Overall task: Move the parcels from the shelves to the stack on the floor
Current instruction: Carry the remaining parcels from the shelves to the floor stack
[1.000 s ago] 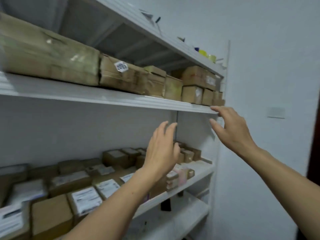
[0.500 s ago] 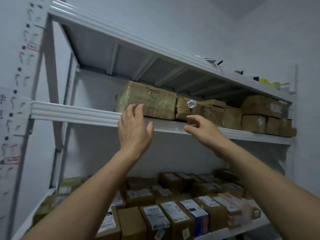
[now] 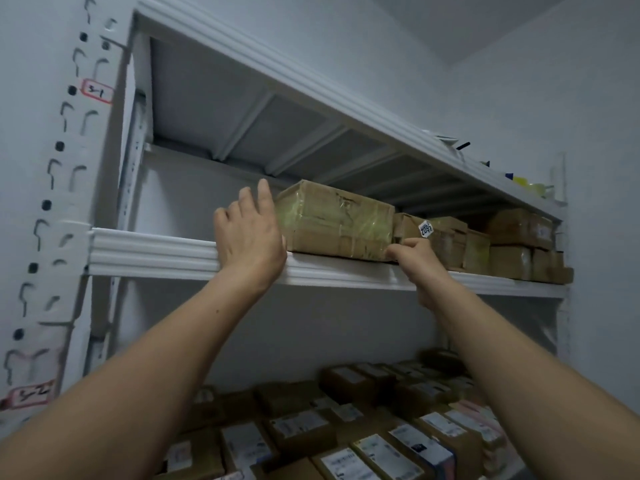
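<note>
A large cardboard parcel (image 3: 337, 223) wrapped in clear tape lies at the left end of the row on the upper shelf (image 3: 152, 251). My left hand (image 3: 251, 233) is raised at the parcel's left end, fingers straight, its thumb side against the box. My right hand (image 3: 412, 258) is at the parcel's lower right front corner, fingers curled onto that corner. Right of it stand more brown parcels (image 3: 509, 244), one with a white numbered tag (image 3: 425, 229). The floor stack is out of view.
The lower shelf holds several labelled parcels (image 3: 374, 441) packed close together. A white perforated upright (image 3: 52, 202) stands at the left. The top shelf (image 3: 311, 95) carries small items at its far right. A grey wall (image 3: 602, 168) closes the right side.
The view swung left and upward along the shelves. Both hands rose from below the upper shelf to the big taped parcel, the left reaching its left end and the right its lower right corner.
</note>
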